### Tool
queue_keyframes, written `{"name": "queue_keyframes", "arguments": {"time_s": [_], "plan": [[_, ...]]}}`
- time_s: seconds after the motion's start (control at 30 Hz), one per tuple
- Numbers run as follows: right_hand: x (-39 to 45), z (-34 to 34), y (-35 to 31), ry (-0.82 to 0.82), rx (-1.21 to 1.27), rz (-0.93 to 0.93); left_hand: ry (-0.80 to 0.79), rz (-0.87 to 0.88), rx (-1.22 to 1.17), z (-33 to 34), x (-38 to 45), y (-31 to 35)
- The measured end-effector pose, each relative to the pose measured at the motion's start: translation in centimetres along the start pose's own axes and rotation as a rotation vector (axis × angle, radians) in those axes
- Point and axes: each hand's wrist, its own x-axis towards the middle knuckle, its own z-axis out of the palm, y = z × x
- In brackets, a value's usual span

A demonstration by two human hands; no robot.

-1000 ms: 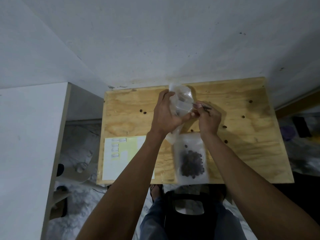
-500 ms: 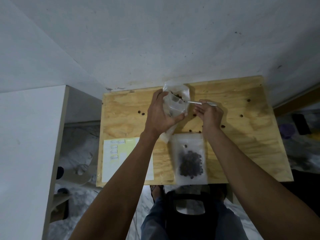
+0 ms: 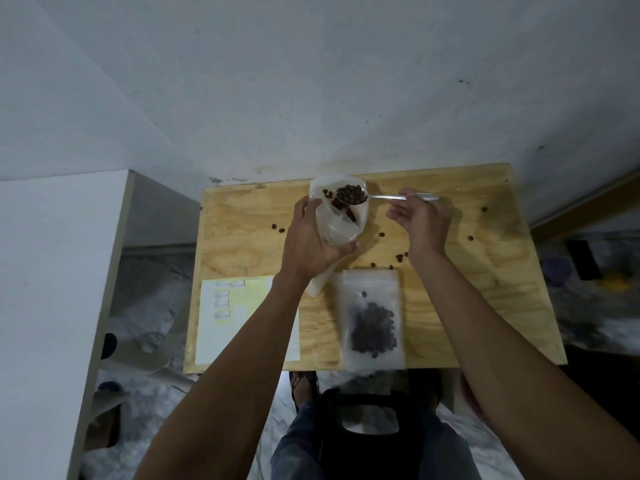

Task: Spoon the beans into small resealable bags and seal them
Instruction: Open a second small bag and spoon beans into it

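I can read nothing for certain. The sheet [image 3: 242,320] by my left forearm carries four small labels [image 3: 223,301] with handwriting in dark ink, one longer strip above three short ones, but the marks are too small and blurred to make out. No other writing shows.

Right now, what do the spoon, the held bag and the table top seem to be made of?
Spoon: probably metal, polished; it is thin, silvery and catches the light.
Held bag: thin plastic film, cloudy clear; the beans show through it and it creases in the left hand.
Table top: looks like unpainted plywood, matt; pale wavy grain with knots.
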Motion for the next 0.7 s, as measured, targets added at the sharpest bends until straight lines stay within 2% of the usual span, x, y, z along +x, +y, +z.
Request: {"name": "queue_keyframes", "arguments": {"time_s": [0.1, 0.2, 0.27, 0.43, 0.7], "plan": [[-0.7, 0.0, -0.3, -0.077, -0.059, -0.052, 0.015, -0.007, 0.007, 0.0, -0.1, 0.2], [-1.4, -0.6, 0.1, -0.276, -0.263, -0.158, 0.014, -0.005, 0.016, 0.0, -0.2, 0.3], [-1.5, -0.9, 0.2, -0.341, -0.332, -0.191, 0.005, -0.011, 0.019, 0.0, -0.3, 0.3], [-1.3, -0.8, 0.9, -0.102, -0.145, -0.193, 0.01, -0.01, 0.01, -0.2, -0.7, 0.0], [-1.1, 0.3, 3.9, -0.041, -0.365, -0.319, 0.012, 0.02, -0.056, -0.2, -0.7, 1.0]]}}
